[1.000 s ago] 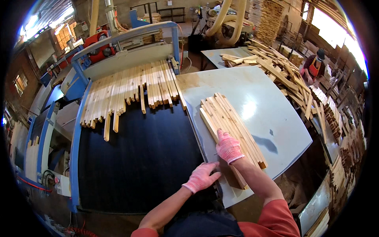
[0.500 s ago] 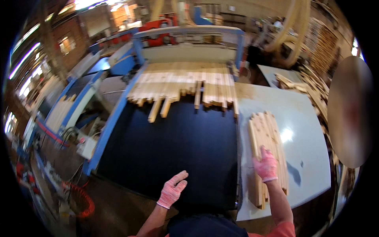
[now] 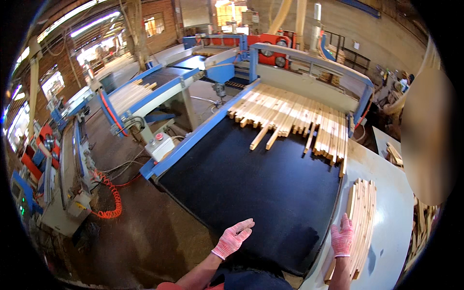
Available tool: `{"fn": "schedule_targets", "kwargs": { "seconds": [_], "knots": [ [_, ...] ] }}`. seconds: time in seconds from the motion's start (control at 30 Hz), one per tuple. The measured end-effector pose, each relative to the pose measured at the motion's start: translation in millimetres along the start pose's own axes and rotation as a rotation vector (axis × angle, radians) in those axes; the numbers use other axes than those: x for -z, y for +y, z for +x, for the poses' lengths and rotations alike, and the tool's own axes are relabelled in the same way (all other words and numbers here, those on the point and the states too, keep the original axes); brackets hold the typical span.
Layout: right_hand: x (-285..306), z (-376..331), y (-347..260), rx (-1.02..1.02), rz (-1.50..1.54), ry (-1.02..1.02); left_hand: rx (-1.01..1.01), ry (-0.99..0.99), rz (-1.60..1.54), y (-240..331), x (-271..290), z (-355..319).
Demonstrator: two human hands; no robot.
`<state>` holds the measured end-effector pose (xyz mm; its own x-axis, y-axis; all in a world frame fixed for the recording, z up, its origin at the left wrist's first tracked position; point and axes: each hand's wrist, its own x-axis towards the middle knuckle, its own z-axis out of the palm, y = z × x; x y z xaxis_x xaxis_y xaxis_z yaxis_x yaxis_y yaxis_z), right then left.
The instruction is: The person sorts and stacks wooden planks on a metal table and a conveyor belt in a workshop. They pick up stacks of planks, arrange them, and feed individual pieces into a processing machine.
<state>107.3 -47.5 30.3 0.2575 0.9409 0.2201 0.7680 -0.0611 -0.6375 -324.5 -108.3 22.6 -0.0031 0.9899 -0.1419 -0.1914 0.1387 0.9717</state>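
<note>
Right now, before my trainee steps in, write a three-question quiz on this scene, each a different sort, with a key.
1. Which gloved hand is nearer the bundle of wooden strips on the pale table?

2. True or false: the near ends of the row of wooden strips on the black bed form an uneven line.

3. What colour is the coiled hose at the left of the view?
A) green
B) white
C) orange

Key:
1. The right hand.
2. True; some strips stick out well past their neighbours.
3. C.
</note>
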Motion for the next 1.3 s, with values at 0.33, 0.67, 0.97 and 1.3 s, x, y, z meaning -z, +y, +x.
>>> {"fn": "schedule_targets", "kwargs": {
  "seconds": [0.33,0.67,0.97,1.3],
  "knots": [
    [-55,-16,16,-0.048,0.215,-0.024,-0.082,0.555,0.079,-5,76,-33],
    [-18,-37,-81,-0.065,-0.201,-0.080,-0.052,0.923,-0.213,-113,174,-84],
    [-43,-30,-47,0.023,-0.381,-0.039,0.728,0.766,0.355,-213,176,-119],
    [-37,-30,-59,0.023,-0.411,-0.070,1.098,0.561,0.570,-297,187,-166]
  ]
}}
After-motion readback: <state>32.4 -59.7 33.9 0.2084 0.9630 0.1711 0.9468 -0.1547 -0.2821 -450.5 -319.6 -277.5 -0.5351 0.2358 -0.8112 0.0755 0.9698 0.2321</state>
